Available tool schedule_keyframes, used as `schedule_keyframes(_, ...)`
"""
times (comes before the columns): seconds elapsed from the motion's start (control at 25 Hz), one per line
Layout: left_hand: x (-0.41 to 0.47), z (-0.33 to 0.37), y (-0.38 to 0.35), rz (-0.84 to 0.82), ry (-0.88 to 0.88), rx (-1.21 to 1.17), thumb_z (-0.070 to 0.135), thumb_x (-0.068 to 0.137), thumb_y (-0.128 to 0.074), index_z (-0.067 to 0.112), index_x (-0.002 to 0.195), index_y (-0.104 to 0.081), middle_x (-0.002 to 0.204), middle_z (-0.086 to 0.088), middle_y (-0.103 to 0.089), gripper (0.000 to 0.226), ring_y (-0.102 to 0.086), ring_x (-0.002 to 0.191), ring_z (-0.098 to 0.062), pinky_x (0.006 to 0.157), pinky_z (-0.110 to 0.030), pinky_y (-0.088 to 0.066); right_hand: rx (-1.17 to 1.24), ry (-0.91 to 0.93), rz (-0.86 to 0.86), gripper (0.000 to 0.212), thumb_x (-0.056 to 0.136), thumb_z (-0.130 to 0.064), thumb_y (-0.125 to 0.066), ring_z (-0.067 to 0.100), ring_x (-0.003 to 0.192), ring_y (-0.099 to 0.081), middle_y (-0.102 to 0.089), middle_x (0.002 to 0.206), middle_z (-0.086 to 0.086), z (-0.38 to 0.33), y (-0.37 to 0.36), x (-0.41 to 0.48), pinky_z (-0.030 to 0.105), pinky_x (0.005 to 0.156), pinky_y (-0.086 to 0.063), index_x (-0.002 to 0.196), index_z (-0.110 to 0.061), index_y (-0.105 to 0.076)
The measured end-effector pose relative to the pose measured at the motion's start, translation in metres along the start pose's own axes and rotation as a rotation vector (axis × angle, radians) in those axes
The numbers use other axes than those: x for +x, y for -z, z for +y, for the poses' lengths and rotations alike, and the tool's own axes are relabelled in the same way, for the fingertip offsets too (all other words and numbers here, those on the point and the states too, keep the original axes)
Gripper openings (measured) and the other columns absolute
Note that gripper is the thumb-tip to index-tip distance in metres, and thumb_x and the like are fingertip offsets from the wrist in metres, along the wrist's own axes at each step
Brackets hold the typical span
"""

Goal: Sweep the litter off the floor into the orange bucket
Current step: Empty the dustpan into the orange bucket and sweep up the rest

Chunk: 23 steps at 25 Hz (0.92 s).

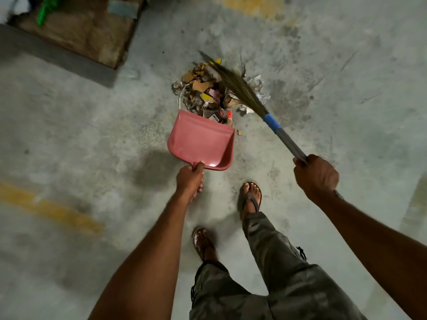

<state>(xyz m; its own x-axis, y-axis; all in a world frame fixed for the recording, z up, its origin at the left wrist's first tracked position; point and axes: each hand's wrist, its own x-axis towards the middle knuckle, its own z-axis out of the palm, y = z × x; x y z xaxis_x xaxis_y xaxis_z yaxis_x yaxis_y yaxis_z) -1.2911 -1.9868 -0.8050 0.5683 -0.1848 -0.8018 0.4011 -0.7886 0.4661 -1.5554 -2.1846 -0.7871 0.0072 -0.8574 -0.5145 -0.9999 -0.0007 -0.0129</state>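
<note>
A heap of litter (208, 88), made of cardboard scraps, paper and wrappers, lies on the concrete floor ahead of me. My left hand (190, 179) grips the handle of a pink dustpan (201, 139), whose front lip rests against the near edge of the heap. My right hand (315, 174) holds the grey handle of a broom (284, 138) with a blue band. Its brown bristles (233, 82) lie across the right side of the heap. No orange bucket is in view.
A flattened brown cardboard sheet (87, 31) lies at the far left with a green object (45, 10) on it. Yellow painted lines (50, 209) mark the floor. My sandalled feet (250, 197) stand just behind the dustpan.
</note>
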Motion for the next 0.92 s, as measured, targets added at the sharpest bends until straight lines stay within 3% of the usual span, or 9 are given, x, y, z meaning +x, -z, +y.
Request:
schedule_keyframes(0.36,0.007,0.019,-0.016,-0.038,-0.036,0.046,0.041,0.097,-0.066,0.011,0.075,-0.059,0.053,-0.001,-0.052,0.038,-0.043,0.036,-0.013,0.039,-0.022,-0.036,-0.019,-0.048,-0.059,0.037,0.098,-0.042,-0.062,0.038,0.090,-0.068,-0.071,0.097,0.016,-0.007,0.001,0.027,0.034,0.069,-0.042,0.104,-0.007,-0.070)
schedule_keyframes(0.48,0.005,0.010,0.002,-0.054,-0.034,0.071,0.042,0.098,-0.065,0.013,0.072,-0.059,0.054,-0.001,-0.053,0.039,-0.044,0.038,-0.013,0.041,-0.022,-0.037,-0.003,-0.028,-0.041,0.039,0.096,-0.046,-0.059,0.037,0.081,-0.065,-0.071,0.092,0.014,-0.016,-0.006,-0.003,0.034,0.067,-0.043,0.100,-0.009,-0.069)
schedule_keyframes(0.76,0.008,-0.028,0.069,-0.103,-0.079,0.114,0.043,0.098,-0.063,0.016,0.071,-0.059,0.052,0.001,-0.053,0.039,-0.044,0.035,-0.012,0.048,-0.024,-0.034,0.112,-0.174,0.039,0.053,0.093,-0.062,-0.045,0.031,0.066,-0.061,-0.064,0.072,0.006,-0.004,-0.042,-0.122,0.036,0.064,-0.051,0.084,-0.014,-0.066)
schedule_keyframes(0.92,0.043,-0.069,0.099,-0.143,-0.066,0.131,0.041,0.100,-0.061,0.017,0.068,-0.056,0.049,0.002,-0.049,0.040,-0.040,0.032,-0.010,0.046,-0.021,-0.030,0.206,-0.227,-0.019,0.066,0.088,-0.077,-0.048,0.027,0.061,-0.055,-0.061,0.068,0.006,-0.023,-0.087,-0.161,0.032,0.059,-0.038,0.073,-0.014,-0.060)
